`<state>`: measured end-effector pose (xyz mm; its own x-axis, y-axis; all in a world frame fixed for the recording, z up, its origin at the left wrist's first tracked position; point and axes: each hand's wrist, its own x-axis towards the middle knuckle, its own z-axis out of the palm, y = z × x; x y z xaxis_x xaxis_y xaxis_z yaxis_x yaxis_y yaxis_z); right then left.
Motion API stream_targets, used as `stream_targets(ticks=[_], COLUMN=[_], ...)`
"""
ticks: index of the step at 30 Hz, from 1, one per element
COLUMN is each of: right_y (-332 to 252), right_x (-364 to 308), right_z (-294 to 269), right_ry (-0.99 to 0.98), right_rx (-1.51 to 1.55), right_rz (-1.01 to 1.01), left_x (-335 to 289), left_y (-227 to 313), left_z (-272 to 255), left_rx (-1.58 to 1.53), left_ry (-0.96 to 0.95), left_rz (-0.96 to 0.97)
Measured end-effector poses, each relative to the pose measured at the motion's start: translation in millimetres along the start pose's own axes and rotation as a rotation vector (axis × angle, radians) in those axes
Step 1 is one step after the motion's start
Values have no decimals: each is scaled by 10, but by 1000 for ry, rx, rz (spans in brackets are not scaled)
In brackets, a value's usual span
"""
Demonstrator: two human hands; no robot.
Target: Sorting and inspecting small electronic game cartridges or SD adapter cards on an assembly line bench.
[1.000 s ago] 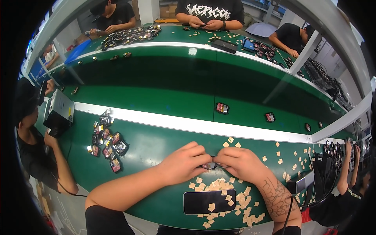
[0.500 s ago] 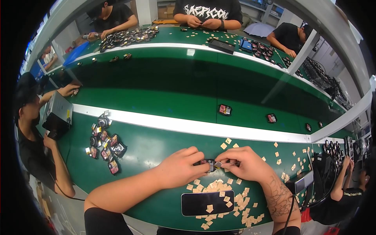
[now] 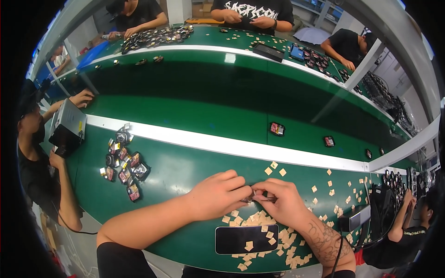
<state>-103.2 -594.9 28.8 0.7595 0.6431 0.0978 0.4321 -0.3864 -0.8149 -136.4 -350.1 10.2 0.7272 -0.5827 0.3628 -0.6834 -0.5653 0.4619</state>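
Observation:
My left hand [image 3: 223,193] is closed around a small electronic module [image 3: 249,199], which is mostly hidden by the fingers. Close against it, my right hand [image 3: 283,200] pinches a thin, dark metallic tool [image 3: 266,199]; its exact kind is unclear. The fingertips of both hands meet at the module, just above the green tabletop [image 3: 185,164]. Small cream-coloured square pads [image 3: 252,219] lie scattered below and beside my hands. A dark-screened phone [image 3: 232,239] rests in front of me with a few pads on it.
Several similar modules [image 3: 133,192] lie in a loose group to the left. Beyond a white rail [image 3: 199,142], more modules [image 3: 277,129] sit on a green belt [image 3: 194,111]. A grey box-shaped device [image 3: 68,125] stands at left, a black adapter [image 3: 354,218] at right. Co-workers sit around.
My hands have drawn closer together, and the module, plainly visible before, is now nearly covered by my fingers. The view has shifted slightly. A co-worker across the bench has moved their hands apart.

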Motion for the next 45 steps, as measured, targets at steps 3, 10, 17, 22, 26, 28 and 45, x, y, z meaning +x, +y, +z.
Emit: stream_targets(ticks=[3, 10, 17, 22, 26, 28, 45], right_y=[4, 25, -89, -140, -121, -108, 155], right_x=[1, -10, 1, 9, 61, 74, 60], right_z=[9, 72, 40, 113, 126, 128, -21], right_ry=[2, 43, 43, 64, 81, 95, 362], right_rx=[35, 68, -13, -121, -169, -133, 135], right_rz=[-16, 32, 93, 100, 80, 74, 46], left_x=[-11, -2, -16, 0, 9, -7, 607], left_y=[11, 2, 25, 34, 29, 59, -1108], left_z=[-9, -5, 14, 11, -27, -17, -470], left_rx=[-17, -44, -51, -78, -87, -67, -26], left_ry=[13, 31, 33, 36, -1, 6, 367], left_rz=[-14, -19, -31, -41, -54, -59, -648])
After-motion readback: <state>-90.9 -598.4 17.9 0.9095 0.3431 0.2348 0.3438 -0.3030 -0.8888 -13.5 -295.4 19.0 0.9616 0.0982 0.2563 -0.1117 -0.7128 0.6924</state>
